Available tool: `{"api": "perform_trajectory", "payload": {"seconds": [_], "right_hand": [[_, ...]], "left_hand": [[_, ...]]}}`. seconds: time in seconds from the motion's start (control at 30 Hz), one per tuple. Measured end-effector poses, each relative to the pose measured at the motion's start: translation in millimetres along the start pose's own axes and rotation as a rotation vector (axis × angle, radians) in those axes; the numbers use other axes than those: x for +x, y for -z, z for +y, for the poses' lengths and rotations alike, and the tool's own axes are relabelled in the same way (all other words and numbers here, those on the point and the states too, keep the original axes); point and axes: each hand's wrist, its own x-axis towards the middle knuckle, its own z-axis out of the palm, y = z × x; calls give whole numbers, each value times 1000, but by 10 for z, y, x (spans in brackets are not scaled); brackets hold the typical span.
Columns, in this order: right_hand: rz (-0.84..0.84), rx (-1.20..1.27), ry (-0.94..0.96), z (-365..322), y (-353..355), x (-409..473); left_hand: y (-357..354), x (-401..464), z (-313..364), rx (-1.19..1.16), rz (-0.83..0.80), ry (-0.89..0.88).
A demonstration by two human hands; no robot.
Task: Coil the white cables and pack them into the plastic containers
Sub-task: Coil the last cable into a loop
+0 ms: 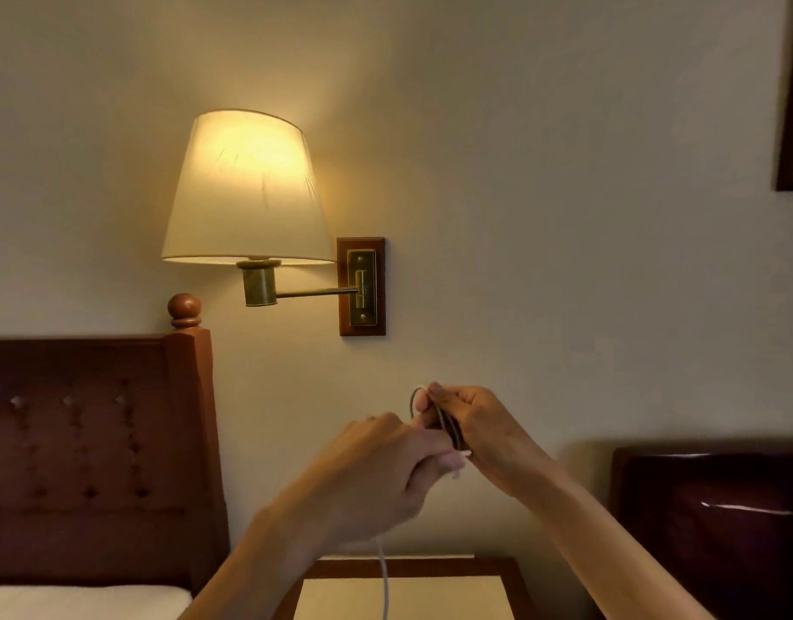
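Both hands are raised in front of the wall, above a nightstand. My right hand (pixel 475 427) pinches a small coil of white cable (pixel 443 422), with loops showing above and between its fingers. Touching it from the left, my left hand (pixel 376 476) is closed around the same cable. The loose end of the white cable (pixel 384 583) hangs from under my left hand down to the bottom edge of the view. No plastic container is in view.
A lit wall lamp (pixel 247 190) hangs above on a brass arm. A dark wooden headboard (pixel 94 440) and a white mattress (pixel 72 601) are at the left. The nightstand (pixel 452 592) is below; a dark glossy chair (pixel 716 507) is at the right.
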Motion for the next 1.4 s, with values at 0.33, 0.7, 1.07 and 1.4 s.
{"api": "perform_trajectory", "payload": {"seconds": [0.33,0.7,1.07,1.4], "right_hand": [[-100,152,-58,-88,-73,-156],[-232,793,-179,-205,220,-144],[-407,644,-391,143,77,-336],[-40,907,-156,-231,453,-220]], "left_hand": [[-181,142,-544,57,470,-25],[-716,57,-1131,-419,501,108],[-603,-81,-1402,-366,687,318],[-1185,-463,-1482,-447,508,285]]}}
